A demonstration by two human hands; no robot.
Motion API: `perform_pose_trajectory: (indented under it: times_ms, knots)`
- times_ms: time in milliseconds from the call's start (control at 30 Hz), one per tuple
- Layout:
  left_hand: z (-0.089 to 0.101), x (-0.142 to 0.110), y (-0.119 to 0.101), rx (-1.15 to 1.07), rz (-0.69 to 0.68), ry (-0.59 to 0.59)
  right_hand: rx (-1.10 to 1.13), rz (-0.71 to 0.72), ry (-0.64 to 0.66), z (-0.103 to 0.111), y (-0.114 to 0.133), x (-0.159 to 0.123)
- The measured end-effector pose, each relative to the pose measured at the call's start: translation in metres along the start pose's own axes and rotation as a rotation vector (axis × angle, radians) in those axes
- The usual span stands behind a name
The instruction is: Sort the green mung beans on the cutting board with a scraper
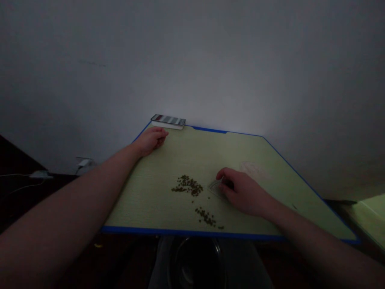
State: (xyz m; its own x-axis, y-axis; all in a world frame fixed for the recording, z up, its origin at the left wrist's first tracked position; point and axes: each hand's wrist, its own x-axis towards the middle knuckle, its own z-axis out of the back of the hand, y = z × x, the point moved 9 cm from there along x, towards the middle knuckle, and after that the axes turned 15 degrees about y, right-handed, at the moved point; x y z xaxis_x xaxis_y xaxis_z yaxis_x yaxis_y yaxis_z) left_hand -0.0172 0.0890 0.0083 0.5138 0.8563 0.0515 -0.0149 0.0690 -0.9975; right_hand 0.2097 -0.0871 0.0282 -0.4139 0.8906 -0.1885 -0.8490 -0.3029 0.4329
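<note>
Left hand (152, 140) is sitting near the board's far-left corner, fingers loosely curled around nothing, just beside a striped flat box (168, 121). Two loose piles of brown seeds (188, 185) lie mid-board (144, 196); right hand (243, 192) curls narrowly over a clear plastic piece (215, 188), can't tell if gripped.
</note>
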Motion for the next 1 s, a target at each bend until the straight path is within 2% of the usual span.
perform_pose_trajectory:
  times_ms: [133,433,567,733,833,1000]
  knots:
    - [0.0,0.0,0.0,-0.033,-0.011,-0.001,-0.001,0.004,0.004,-0.004,0.01,0.003]
    - [0.001,0.0,0.0,-0.06,-0.016,-0.015,-0.034,-0.018,-0.037,0.002,0.007,0.012]
    - [0.0,-0.001,-0.001,-0.067,-0.008,-0.021,-0.066,0.008,-0.033,0.001,0.016,0.017]
    - [0.0,0.0,0.0,-0.083,-0.028,-0.011,-0.131,0.011,-0.097,0.002,0.025,0.03]
    - [0.0,0.0,0.0,-0.083,-0.035,-0.009,-0.159,-0.024,-0.125,0.005,0.019,0.038]
    - [0.0,-0.001,0.0,-0.054,-0.013,-0.023,-0.172,-0.14,-0.122,0.016,-0.009,0.04]
